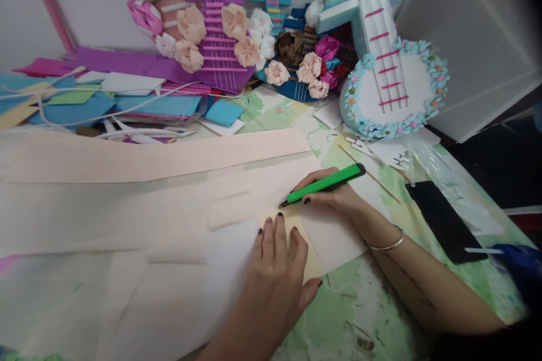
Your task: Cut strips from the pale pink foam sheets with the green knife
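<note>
My left hand lies flat with fingers together, pressing down a small pale yellow card on top of pale pink paper sheets. My right hand grips a green utility knife, its tip touching the paper just beyond my left fingertips. A thin bangle sits on my right wrist. The pink sheets cover most of the left and middle of the table.
Paper-flower guitar crafts and a teal foam guitar stand at the back. Coloured paper scraps pile at the back left. A black card, a thin wooden stick and a plastic bag lie at the right. White foam block far right.
</note>
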The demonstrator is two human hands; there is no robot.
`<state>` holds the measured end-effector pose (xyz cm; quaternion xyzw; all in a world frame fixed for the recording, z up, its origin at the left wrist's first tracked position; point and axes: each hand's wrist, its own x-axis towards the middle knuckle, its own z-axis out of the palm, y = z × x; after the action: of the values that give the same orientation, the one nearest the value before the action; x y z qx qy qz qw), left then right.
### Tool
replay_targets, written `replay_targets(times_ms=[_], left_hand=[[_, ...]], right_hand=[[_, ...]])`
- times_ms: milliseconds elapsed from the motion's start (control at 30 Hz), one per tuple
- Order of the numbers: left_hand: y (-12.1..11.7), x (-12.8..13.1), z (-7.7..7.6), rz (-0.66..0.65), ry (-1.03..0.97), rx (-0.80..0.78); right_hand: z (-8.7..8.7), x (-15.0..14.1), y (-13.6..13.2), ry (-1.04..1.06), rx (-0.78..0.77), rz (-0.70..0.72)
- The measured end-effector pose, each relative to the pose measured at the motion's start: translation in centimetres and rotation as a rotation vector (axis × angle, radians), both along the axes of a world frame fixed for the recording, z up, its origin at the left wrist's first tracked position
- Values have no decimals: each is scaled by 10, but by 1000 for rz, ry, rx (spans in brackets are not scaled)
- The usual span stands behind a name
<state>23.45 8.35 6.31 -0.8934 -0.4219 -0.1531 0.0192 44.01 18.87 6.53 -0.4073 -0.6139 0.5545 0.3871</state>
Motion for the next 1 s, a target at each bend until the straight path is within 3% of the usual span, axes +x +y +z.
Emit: replay_targets(times_ms=[333, 700, 1000], left_hand=[[0, 0, 1, -2, -23, -23], [1, 2, 0, 7, -17, 8], [1, -1, 0, -7, 6, -2]], right_hand=[[-4, 4, 0, 38, -3, -21], [7, -1, -2, -33, 48, 17], [0, 2, -1, 25, 18, -13]])
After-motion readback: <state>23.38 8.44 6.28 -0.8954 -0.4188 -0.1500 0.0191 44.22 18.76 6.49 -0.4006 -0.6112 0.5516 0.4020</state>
